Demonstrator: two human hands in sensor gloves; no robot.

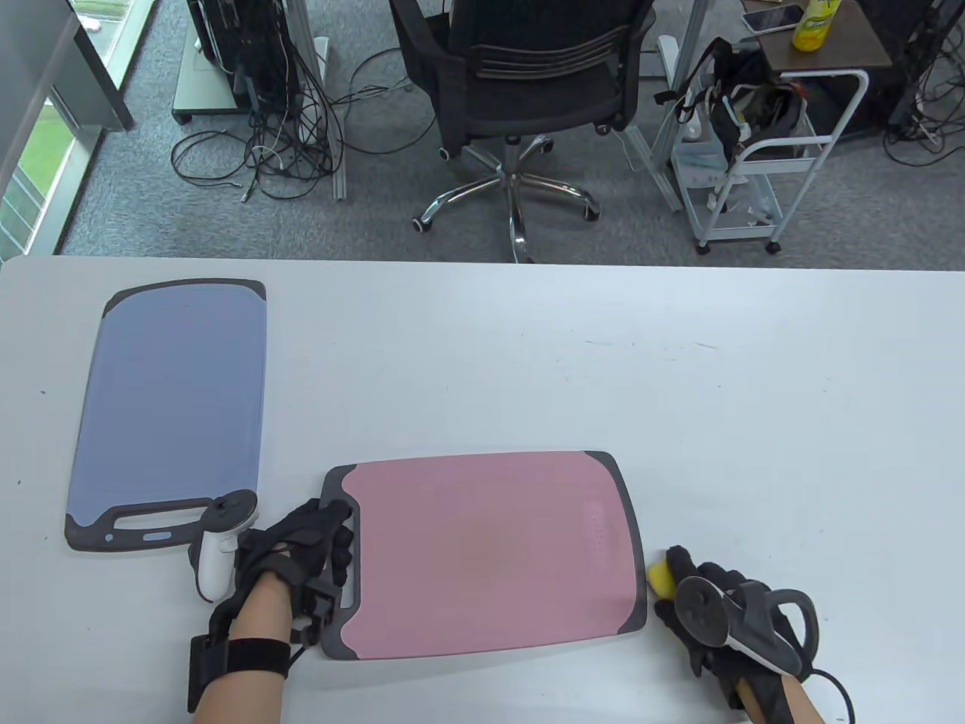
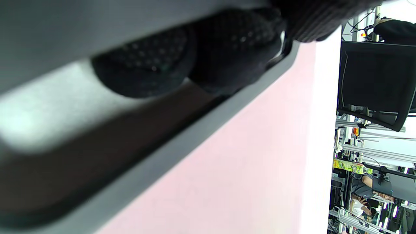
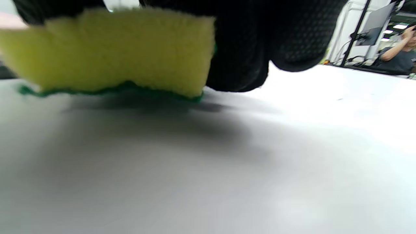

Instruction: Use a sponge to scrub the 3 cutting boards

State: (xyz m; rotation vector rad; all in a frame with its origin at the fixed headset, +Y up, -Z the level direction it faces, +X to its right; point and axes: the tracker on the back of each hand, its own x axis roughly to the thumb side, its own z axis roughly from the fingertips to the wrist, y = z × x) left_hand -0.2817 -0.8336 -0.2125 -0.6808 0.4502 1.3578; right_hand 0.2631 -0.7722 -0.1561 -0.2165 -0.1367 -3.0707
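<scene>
Your right hand point(image 1: 724, 611), lower right of frame, has its grip clamped on the sponge point(image 1: 662, 579), green face down on the counter point(image 1: 754, 392). The pink board point(image 1: 490, 554) lies just left of it, long axis left-right. Your left hand point(image 1: 301, 550) grips that board's handle end. The blue board point(image 1: 173, 407) sits upper left, well apart; a third isn't visible.
</scene>
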